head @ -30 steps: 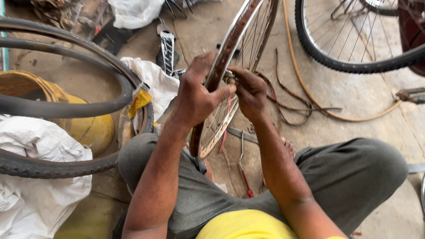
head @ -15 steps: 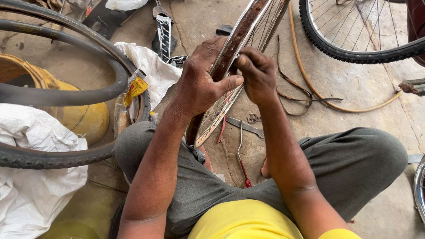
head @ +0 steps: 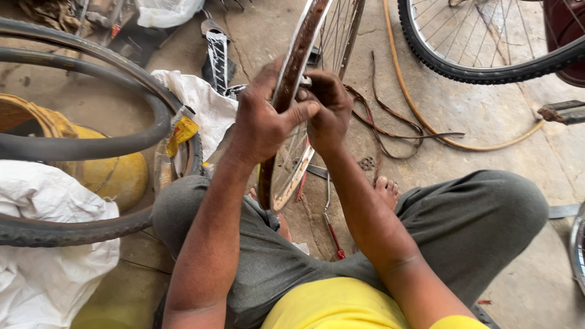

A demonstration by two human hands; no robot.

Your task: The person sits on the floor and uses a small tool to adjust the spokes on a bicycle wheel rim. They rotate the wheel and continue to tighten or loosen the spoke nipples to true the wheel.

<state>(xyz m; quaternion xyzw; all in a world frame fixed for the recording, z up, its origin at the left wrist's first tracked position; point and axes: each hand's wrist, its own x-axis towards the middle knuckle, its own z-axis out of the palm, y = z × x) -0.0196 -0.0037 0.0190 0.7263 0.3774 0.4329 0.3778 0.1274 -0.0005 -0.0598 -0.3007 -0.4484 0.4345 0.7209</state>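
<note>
Head view: you sit on the floor point(head: 463, 140) with your knees apart, and a bare bicycle wheel rim point(head: 304, 55) stands upright between your legs. Its low end rests near your left knee and its top runs far, out of the picture. Your left hand point(head: 265, 122) is wrapped around the near left side of the rim, with the thumb stretched across to the right. Your right hand point(head: 329, 109) is curled up just to the right of the rim, and its fingertips are pressed together at the rim's edge, touching your left thumb. You cannot tell if it pinches something small there.

On the floor between your legs lies a tool with a red handle point(head: 332, 234). Some thin brown strips point(head: 390, 122) lie on the floor to the right of your hands. Far right stands a wheel with a black tyre point(head: 487, 73). On the left a big black tyre point(head: 91, 225) lies around a yellow tub point(head: 116, 176), and a white cloth point(head: 42, 237) lies near left.
</note>
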